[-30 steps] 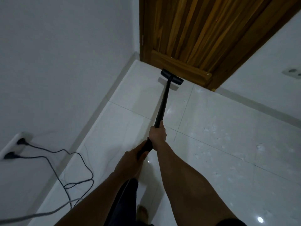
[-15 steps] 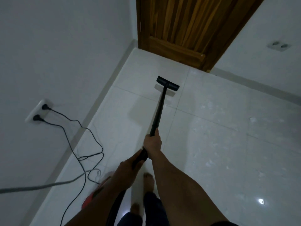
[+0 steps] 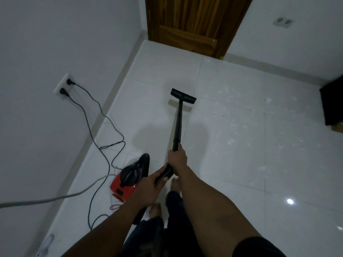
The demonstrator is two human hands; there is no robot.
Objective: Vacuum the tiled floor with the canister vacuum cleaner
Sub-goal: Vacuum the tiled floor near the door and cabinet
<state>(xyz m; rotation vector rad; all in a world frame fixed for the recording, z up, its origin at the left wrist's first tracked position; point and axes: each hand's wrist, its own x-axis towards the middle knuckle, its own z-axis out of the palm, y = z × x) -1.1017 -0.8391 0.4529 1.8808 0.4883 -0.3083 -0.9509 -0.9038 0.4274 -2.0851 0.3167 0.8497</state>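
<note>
A black vacuum wand [image 3: 178,125] runs from my hands to a black floor nozzle [image 3: 183,96] resting flat on the white tiled floor [image 3: 241,164]. My right hand [image 3: 177,158] grips the wand's lower end. Just behind it, my left hand [image 3: 151,186] holds the ribbed black hose end [image 3: 164,175]. The red and black canister [image 3: 130,178] sits on the floor to the left of my hands. Pale bits of debris [image 3: 233,127] are scattered on the tiles right of the nozzle.
Two dark cables [image 3: 104,117] run from a wall socket [image 3: 64,87] on the left and loop over the floor near the canister, beside a grey cord [image 3: 55,197]. A wooden door [image 3: 193,25] stands ahead. A black object [image 3: 332,102] sits at the right edge. My bare feet [image 3: 165,197] are below.
The nozzle has been pulled back from the door toward me, and the view has shifted backward. The red canister and the black object at the right have come into view.
</note>
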